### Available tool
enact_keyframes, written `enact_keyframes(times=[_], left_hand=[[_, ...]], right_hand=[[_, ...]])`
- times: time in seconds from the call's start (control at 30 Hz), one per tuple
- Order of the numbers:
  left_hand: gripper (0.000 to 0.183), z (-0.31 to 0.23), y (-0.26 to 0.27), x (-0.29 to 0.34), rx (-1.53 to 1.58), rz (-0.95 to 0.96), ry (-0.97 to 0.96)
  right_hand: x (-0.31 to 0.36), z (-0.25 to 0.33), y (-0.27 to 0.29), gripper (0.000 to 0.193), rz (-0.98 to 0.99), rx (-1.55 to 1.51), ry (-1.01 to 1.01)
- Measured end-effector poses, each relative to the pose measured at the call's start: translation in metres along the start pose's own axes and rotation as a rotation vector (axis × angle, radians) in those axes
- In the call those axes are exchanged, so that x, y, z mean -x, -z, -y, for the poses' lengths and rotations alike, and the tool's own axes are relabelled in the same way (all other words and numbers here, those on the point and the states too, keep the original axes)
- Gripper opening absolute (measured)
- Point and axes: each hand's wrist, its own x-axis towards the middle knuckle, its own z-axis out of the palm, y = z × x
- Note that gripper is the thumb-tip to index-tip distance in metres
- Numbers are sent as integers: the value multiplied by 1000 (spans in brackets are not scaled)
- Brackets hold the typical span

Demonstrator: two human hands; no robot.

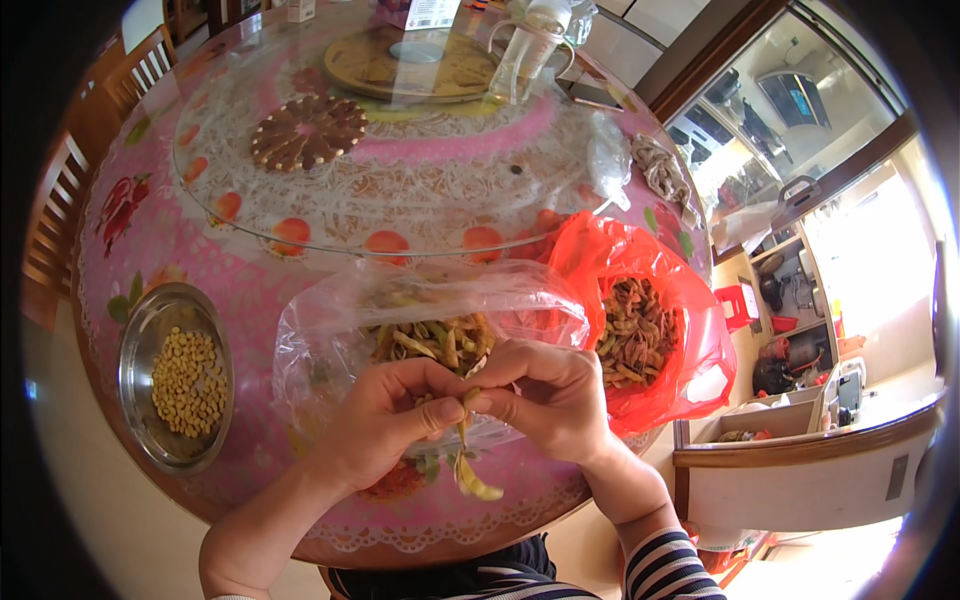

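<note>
Both my hands meet over the near part of the table, fingertips pinched together. My left hand (385,415) and my right hand (545,400) are closed on a yellow-green bean pod, mostly hidden by the fingers. Below them hangs a split piece of bean pod (474,480). Just beyond my hands lies a clear plastic bag (320,315) with yellowish-green pods (435,340) in it. To the right, a red plastic bag (690,375) stands open, full of brownish bean pods (635,335). On the left, a round metal bowl (135,355) holds shelled yellow beans (187,385).
A glass turntable (450,215) covers the table's middle, bearing a brown round trivet (308,133), a wooden disc (350,75) and a clear two-handled bottle (525,55). A crumpled cloth (660,170) lies at the right edge. Wooden chairs (60,210) stand at left.
</note>
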Motion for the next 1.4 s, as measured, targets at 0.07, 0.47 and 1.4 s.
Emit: enact_keyframes(times=[0.07, 0.47, 1.4], left_hand=[[16, 0, -2, 0, -29, -45, -21], [15, -4, -12, 3, -337, -211, -162], [18, -1, -4, -4, 113, -197, -102]], right_hand=[[0, 0, -1, 9, -10, 0, -2], [-1, 4, 0, 12, -12, 114, -19], [-3, -3, -7, 19, -187, 355, 248]])
